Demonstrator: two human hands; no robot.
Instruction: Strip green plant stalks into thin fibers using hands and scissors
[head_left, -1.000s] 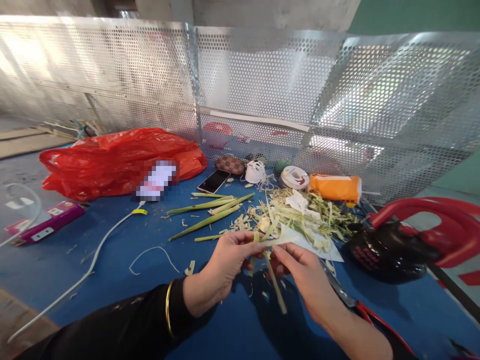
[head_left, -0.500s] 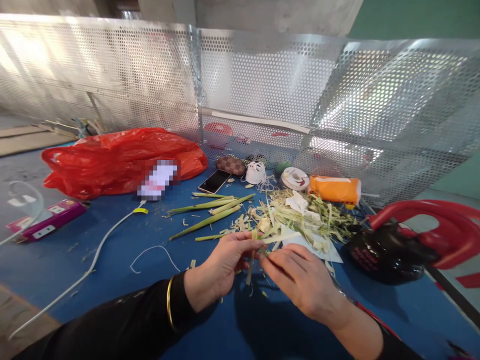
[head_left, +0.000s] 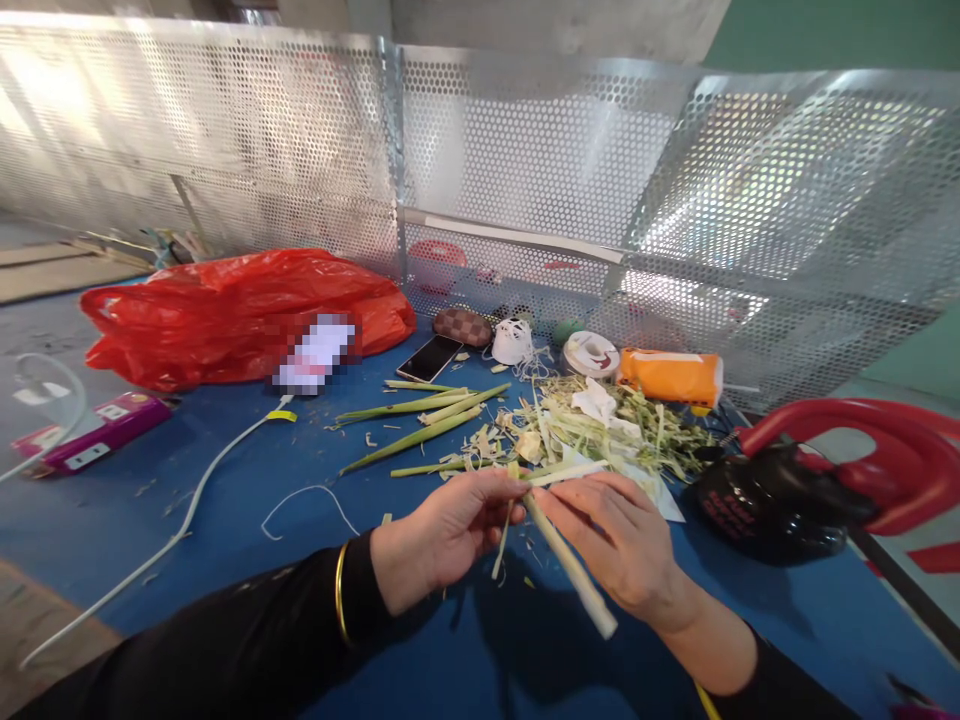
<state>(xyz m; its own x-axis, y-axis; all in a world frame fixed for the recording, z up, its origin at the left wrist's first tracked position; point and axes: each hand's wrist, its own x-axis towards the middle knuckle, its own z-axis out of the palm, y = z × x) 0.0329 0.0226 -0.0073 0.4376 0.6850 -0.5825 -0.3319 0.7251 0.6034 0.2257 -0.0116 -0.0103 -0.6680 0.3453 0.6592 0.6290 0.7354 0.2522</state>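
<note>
My left hand (head_left: 442, 530) pinches the upper end of a pale green stalk (head_left: 570, 570) above the blue table (head_left: 225, 500). My right hand (head_left: 622, 545) is closed round the same stalk lower down, and its whitish cut end sticks out toward me. A thin peeled strip (head_left: 501, 545) dangles from the left fingers. A second light strip (head_left: 566, 472) runs from the fingertips to the right. A gold bangle (head_left: 340, 605) sits on my left wrist over a black sleeve.
Several whole green stalks (head_left: 409, 420) and a heap of peelings (head_left: 615, 430) lie beyond the hands. A red plastic bag (head_left: 240, 310), a phone (head_left: 427, 360), a white cable (head_left: 187, 510), an orange packet (head_left: 671, 378) and a black-and-red appliance (head_left: 795, 490) stand around. Perforated metal panels (head_left: 525, 170) wall the back.
The stalk has turned in my hands: its whitish end now points down toward me past the right palm. Both hands have stayed close together over the same spot.
</note>
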